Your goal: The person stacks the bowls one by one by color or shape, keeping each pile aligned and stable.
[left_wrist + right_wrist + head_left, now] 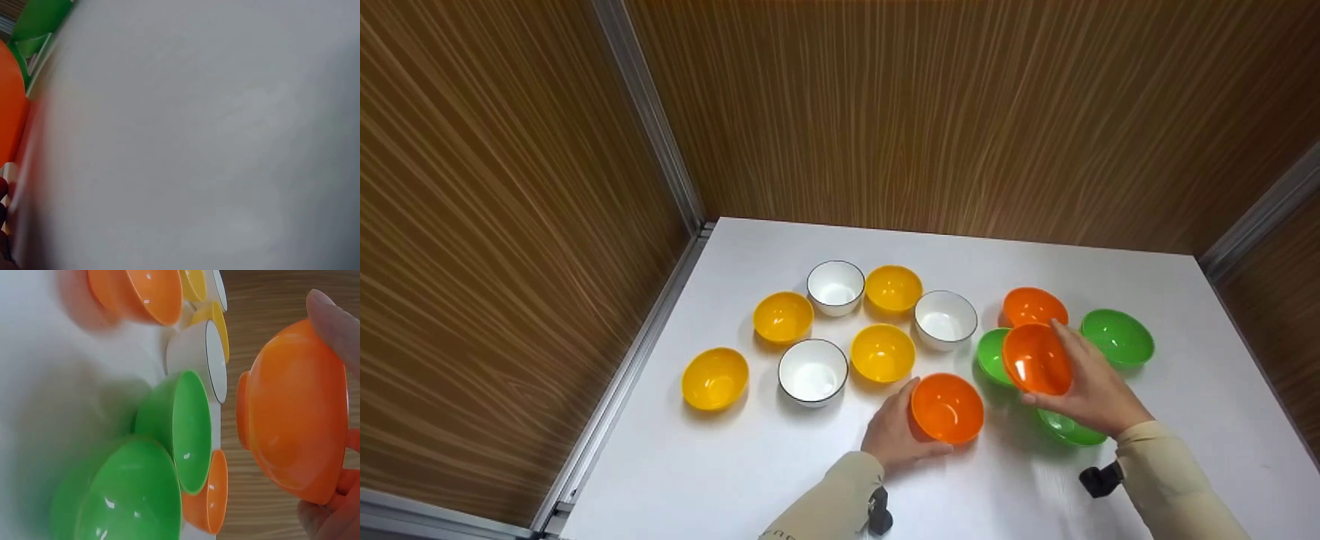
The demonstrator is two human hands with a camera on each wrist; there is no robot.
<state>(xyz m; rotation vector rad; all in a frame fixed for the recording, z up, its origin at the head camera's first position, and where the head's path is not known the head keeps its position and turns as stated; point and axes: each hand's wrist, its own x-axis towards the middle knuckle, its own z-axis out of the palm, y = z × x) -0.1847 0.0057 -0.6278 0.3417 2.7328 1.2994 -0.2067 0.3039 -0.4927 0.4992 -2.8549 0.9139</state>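
Near the front of the white table, my left hand (896, 433) grips an orange bowl (949, 409) by its left side, fingers and thumb spread round it. The left wrist view catches only a strip of this orange bowl (10, 107) at its left edge. My right hand (1099, 386) holds a second orange bowl (1037, 360) by the rim, raised above the table and tilted. In the right wrist view that raised bowl (298, 410) shows its outer side and foot ring. Beneath and around it are green bowls (1071, 431), one partly hidden by my right hand.
Another orange bowl (1033, 306) stands behind the raised one, with a green bowl (1117, 339) to its right. Several yellow bowls (715, 379) and three white bowls with dark rims (813, 371) occupy the left and middle. Wood-grain panels (885, 112) enclose the table.
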